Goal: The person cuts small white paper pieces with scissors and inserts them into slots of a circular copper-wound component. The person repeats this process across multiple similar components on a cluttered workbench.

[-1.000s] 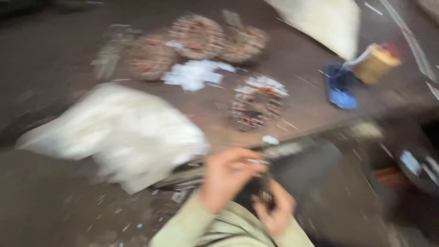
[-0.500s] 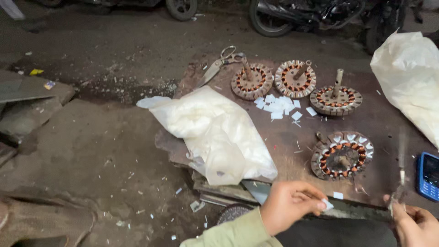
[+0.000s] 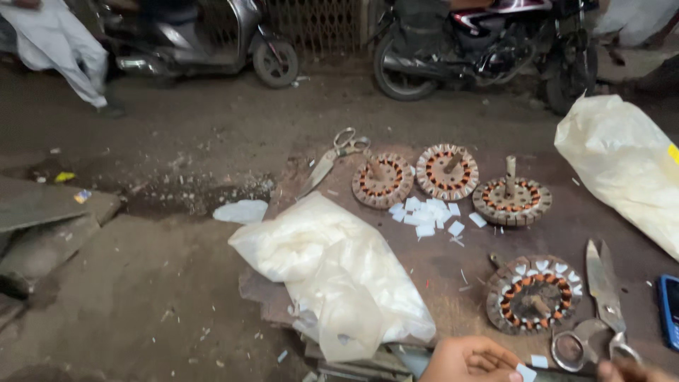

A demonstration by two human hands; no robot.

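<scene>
At the bottom edge of the view, the left hand (image 3: 470, 359) is curled with its fingertips pinched on a small white paper piece (image 3: 525, 372). The right hand (image 3: 626, 369) only peeks in at the lower right corner, its fingers at the handle loops of a large pair of scissors (image 3: 600, 304); whether it grips them I cannot tell. The scissors lie on the brown tabletop (image 3: 438, 283) with blades pointing away, just right of a round copper-wound motor stator (image 3: 534, 293) with white paper slips in its slots. Farther back stand three more stators (image 3: 447, 172) in a row, with a heap of cut white paper pieces (image 3: 428, 212) before them. A second pair of scissors (image 3: 338, 154) lies at the tabletop's far left corner. A crumpled clear plastic bag (image 3: 332, 272) hangs over the left edge, and another bag (image 3: 626, 166) sits at right. A blue phone (image 3: 668, 311) shows at the right edge. Beyond, a scooter (image 3: 198, 42) and a motorcycle (image 3: 481, 42) are parked.
</scene>
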